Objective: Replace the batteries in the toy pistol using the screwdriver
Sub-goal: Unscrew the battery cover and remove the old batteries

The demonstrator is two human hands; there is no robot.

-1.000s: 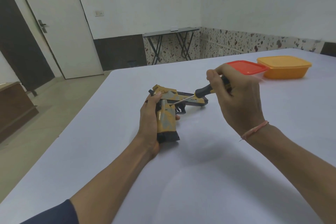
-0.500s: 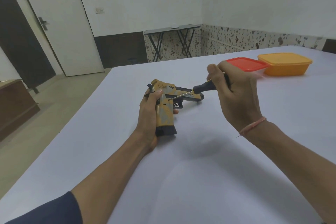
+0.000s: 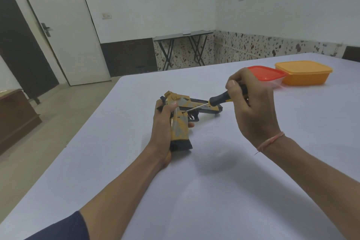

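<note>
Two hands are at work on my feed, both over the white table.

1. Left hand: it grips the pistol round the grip. The thumb lies across the top of the grip, and one fingertip shows on the far side, below the trigger guard. The heel of the hand sits at the table surface.
2. Pistol: it is yellow and grey with dark parts and is turned on its side at mid-table. The black butt points toward me and the barrel points right and away. I cannot tell whether the muzzle touches the table.
3. Right hand: its fingers are curled round the rear of the screwdriver, with the thumb on top of the handle. A pink thread circles the wrist.
4. Screwdriver: it has a black handle with a yellow band and a thin metal shaft. The shaft slants down and left across the pistol's frame. The tip sits at a small dark hole at the top of the grip, just behind the trigger.

Surroundings: a red-lidded box and an orange box stand just beside each other at the far right of the table. The right hand partly hides the red-lidded box. A folding side table stands against the far wall. A white door is at the left.
</note>
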